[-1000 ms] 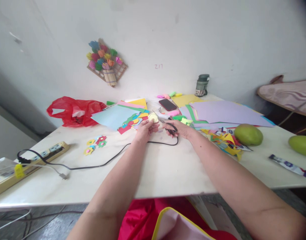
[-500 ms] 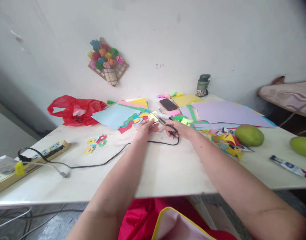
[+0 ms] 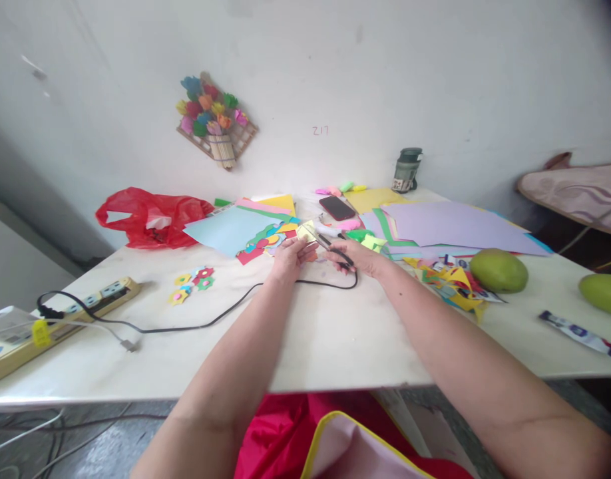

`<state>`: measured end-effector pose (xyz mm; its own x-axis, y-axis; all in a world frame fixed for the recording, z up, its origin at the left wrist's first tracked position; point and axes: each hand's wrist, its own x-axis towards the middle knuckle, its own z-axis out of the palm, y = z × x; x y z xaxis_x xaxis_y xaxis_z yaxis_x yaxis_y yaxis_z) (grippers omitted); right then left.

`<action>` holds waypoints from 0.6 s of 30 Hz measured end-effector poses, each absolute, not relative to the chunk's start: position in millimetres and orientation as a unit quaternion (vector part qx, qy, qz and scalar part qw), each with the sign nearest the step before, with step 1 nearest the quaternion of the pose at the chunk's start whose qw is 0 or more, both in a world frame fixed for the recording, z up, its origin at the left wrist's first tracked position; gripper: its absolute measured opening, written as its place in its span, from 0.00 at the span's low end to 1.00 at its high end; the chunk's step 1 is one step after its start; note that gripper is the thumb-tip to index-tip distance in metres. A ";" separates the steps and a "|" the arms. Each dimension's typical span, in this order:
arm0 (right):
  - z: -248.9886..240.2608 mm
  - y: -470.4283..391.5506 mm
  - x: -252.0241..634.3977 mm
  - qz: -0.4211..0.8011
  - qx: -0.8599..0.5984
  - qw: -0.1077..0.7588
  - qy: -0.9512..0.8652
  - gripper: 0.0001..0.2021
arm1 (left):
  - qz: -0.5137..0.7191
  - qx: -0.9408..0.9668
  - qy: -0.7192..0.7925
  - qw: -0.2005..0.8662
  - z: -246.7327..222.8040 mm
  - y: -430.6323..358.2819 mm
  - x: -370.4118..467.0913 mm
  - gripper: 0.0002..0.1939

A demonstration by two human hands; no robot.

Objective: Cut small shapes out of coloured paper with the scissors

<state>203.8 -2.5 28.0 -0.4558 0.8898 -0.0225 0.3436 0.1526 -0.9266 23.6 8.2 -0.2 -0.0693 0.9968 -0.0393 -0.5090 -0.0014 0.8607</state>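
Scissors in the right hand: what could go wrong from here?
The scissors are at the pale yellow paper, close to the left hand: a slip might nick it. The black cord bends up near the right hand and could snag it.
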 end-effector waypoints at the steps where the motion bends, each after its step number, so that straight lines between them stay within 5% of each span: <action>1: 28.2 -2.9 203.5 0.482 -0.439 0.284 -0.703 0.14 | 0.629 0.327 0.373 0.599 -0.3 8.3 23.6 0.05; 18: 26.8 -2.7 204.5 0.473 -0.432 0.294 -0.709 0.17 | 0.634 0.324 0.359 0.604 -0.9 8.1 23.6 0.05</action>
